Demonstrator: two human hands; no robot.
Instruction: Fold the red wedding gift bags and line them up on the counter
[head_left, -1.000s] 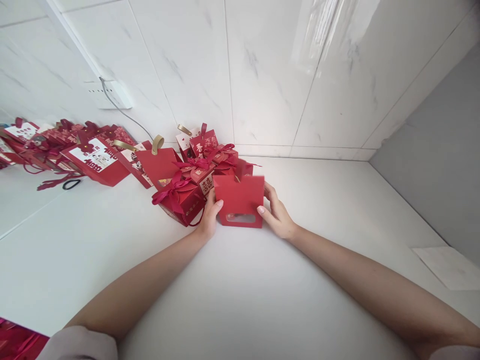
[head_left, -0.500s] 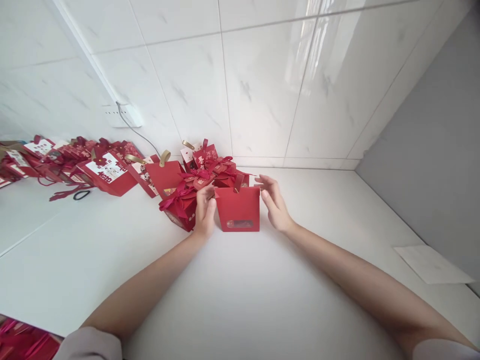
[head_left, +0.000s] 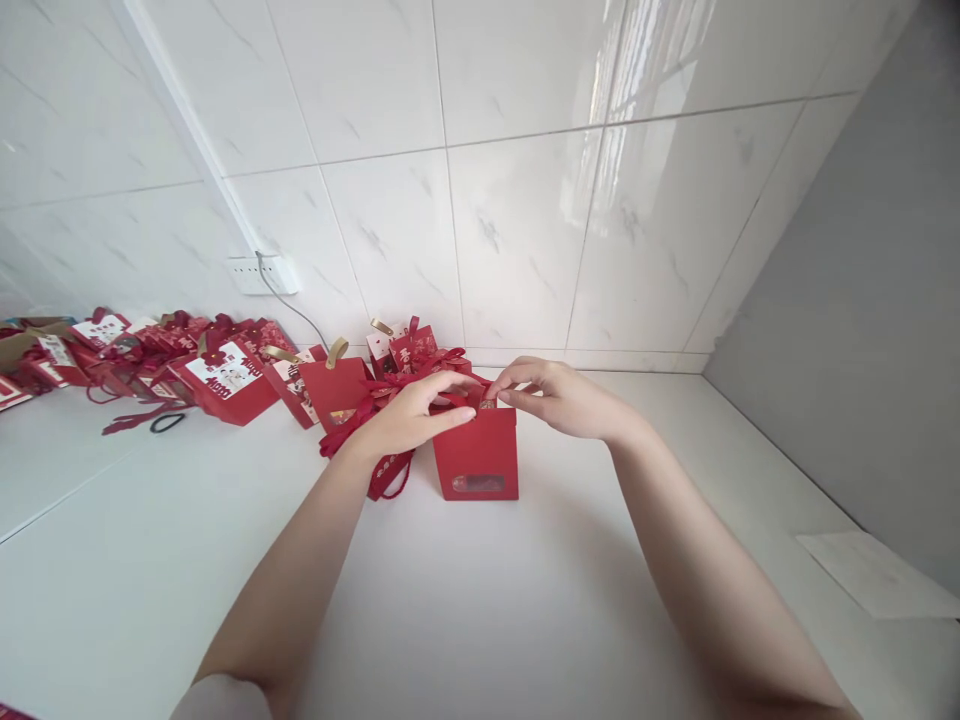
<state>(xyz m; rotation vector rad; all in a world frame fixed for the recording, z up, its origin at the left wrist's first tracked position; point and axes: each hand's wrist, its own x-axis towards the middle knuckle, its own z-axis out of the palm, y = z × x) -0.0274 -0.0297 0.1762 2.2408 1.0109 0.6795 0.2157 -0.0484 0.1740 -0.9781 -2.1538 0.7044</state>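
A red gift box (head_left: pixel 480 455) with a small clear window low on its front stands upright on the white table. Its top is partly open, and a bit of the contents shows between my hands. My left hand (head_left: pixel 420 408) reaches over the top left, thumb on the front edge and fingers behind it, gripping the rim. From the other side, my right hand (head_left: pixel 562 398) curls its fingers and thumb onto the top right edge. Its fingertips partly hide what they pinch there. Just left of the box sits another red box with a ribbon bow (head_left: pixel 390 470).
Several red gift boxes (head_left: pixel 232 385) line the wall to the left. A black loop (head_left: pixel 166 422) lies before them. A socket (head_left: pixel 262 275) with a cable is on the tiled wall (head_left: pixel 517 230). At right, a white sheet (head_left: pixel 874 570) lies on the table (head_left: pixel 480 600).
Both hands have moved from the box's sides inward to its top edge and taken hold there. The box top has opened. The view has tilted up slightly.
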